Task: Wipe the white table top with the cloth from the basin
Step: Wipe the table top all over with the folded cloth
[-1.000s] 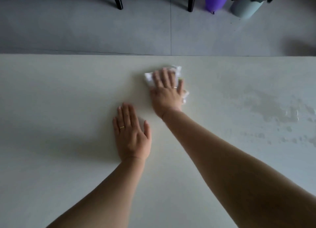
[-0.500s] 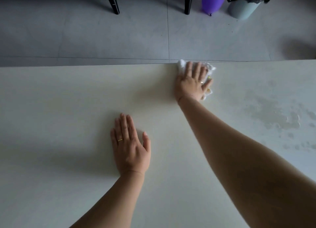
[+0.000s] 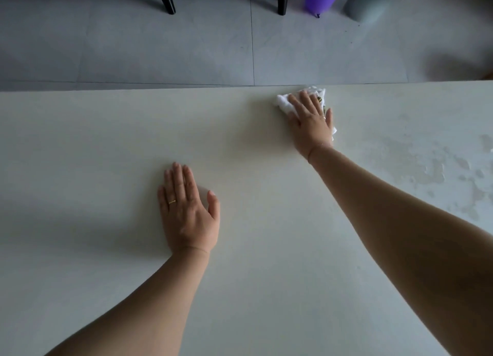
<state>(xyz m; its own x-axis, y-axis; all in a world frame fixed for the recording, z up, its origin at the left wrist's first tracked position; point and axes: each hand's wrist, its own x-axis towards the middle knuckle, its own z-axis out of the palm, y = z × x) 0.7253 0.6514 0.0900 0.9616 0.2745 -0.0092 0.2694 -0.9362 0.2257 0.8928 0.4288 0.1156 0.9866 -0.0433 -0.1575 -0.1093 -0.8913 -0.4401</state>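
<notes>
1. Head view, looking down from the person's eyes: the right hand (image 3: 310,120) lies flat with its fingers spread, pressing a crumpled white cloth (image 3: 283,102) against the tabletop (image 3: 106,142).
2. That cloth sits right at the far edge of the tabletop, its upper folds seeming to reach the rim, with the grey floor (image 3: 186,48) beyond.
3. I'd say the hand is pinning the cloth under the palm, not gripping it; bits of cloth poke out on the left, above the fingertips and by the little finger.
4. The left hand (image 3: 188,211) rests flat and empty on the tabletop, fingers together and thumb out, well apart from the cloth, apparently bracing the lean.
5. Wet patches (image 3: 416,163) sit to the right of the wiping hand, not yet wiped dry, so I judge the job unfinished.
6. Risk one: a push any further forward could carry the cloth over the far edge and drop it on the floor, since only downward pressure holds it.
7. Risk two: the bunched cloth may roll under the palm and skip parts of the wet area.
8. Risk three: the reach is long, and a damp surface could let the bracing hand slide.
</notes>
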